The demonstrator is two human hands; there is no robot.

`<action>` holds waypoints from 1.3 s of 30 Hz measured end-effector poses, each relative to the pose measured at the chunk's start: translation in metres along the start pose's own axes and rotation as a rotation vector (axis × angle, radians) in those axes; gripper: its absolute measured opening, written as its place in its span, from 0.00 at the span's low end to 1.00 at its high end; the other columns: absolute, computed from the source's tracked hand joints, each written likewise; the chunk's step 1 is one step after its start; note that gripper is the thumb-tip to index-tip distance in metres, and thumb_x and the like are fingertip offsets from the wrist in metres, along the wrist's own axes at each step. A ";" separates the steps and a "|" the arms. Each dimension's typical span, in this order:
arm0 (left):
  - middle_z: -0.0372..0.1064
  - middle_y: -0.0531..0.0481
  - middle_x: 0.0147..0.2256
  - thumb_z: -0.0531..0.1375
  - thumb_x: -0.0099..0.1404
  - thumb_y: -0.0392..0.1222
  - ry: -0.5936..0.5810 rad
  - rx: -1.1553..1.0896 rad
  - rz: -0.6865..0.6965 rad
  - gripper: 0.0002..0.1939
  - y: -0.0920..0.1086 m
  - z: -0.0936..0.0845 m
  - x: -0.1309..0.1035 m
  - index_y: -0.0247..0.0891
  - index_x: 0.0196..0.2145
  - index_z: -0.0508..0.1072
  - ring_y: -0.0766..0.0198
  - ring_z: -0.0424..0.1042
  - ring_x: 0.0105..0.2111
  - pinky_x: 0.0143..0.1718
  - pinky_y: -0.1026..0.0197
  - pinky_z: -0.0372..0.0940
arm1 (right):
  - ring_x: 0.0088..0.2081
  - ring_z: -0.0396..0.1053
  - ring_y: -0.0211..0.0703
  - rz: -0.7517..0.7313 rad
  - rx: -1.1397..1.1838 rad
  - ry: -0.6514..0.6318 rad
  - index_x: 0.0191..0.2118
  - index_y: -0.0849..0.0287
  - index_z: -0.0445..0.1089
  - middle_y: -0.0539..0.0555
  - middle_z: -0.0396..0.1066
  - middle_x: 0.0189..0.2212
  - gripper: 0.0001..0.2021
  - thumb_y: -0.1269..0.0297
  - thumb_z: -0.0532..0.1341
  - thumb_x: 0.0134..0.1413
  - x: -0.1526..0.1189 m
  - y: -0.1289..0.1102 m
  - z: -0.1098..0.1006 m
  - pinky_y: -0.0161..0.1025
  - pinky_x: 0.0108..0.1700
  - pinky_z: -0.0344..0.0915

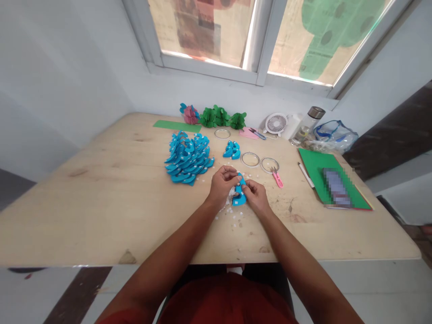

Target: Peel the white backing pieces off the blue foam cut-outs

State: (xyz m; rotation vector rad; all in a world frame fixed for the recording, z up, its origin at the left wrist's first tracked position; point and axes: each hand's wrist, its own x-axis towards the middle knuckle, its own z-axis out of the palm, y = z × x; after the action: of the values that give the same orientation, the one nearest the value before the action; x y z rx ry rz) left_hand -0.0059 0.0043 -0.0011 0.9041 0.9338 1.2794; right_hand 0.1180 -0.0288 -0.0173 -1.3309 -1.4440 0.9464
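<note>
A: Where is the blue paper pc (240, 199)?
B: Betw. L hand (222, 182) & R hand (255, 194); both pinch it.
A: How to do well?
B: Grip lightly, I think, so its white squares (236, 203) (very small!) don't bend. Bigger blue pile (185, 157) lies beyond L hand, leftward.

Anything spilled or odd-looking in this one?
Small white scraps lie strewn on the tabletop near the left hand and right hand, looking untidy. Also, a pixelated object on the green sheet is masked beyond recognition.
</note>
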 end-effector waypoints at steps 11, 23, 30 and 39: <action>0.68 0.56 0.22 0.66 0.41 0.38 0.040 -0.020 -0.063 0.16 0.001 0.001 0.000 0.38 0.30 0.66 0.68 0.66 0.20 0.23 0.65 0.63 | 0.20 0.51 0.33 0.004 0.080 -0.009 0.24 0.60 0.62 0.45 0.52 0.17 0.12 0.57 0.54 0.51 -0.002 0.000 0.001 0.32 0.23 0.51; 0.67 0.56 0.22 0.65 0.41 0.36 0.063 -0.033 0.035 0.14 0.001 0.002 0.001 0.36 0.28 0.66 0.70 0.66 0.21 0.25 0.66 0.63 | 0.20 0.52 0.33 0.015 0.081 -0.012 0.23 0.59 0.62 0.45 0.54 0.17 0.08 0.61 0.57 0.47 -0.001 0.004 0.001 0.32 0.23 0.51; 0.68 0.55 0.23 0.65 0.43 0.37 0.040 -0.031 -0.017 0.14 0.001 0.002 0.000 0.36 0.29 0.65 0.70 0.66 0.20 0.24 0.66 0.62 | 0.20 0.52 0.33 0.033 0.111 0.019 0.23 0.60 0.62 0.45 0.55 0.17 0.10 0.60 0.58 0.47 0.000 0.008 0.002 0.32 0.23 0.51; 0.68 0.55 0.24 0.65 0.42 0.37 0.070 -0.039 0.034 0.14 0.000 0.003 0.001 0.36 0.27 0.66 0.70 0.67 0.23 0.26 0.66 0.63 | 0.20 0.53 0.33 0.021 0.123 0.008 0.24 0.60 0.63 0.45 0.56 0.17 0.09 0.60 0.58 0.47 0.000 0.007 0.001 0.32 0.23 0.51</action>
State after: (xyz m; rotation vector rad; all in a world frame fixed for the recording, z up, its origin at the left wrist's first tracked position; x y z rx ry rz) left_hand -0.0028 0.0054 0.0002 0.8527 0.9480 1.3610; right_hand 0.1187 -0.0284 -0.0245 -1.2601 -1.3456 1.0263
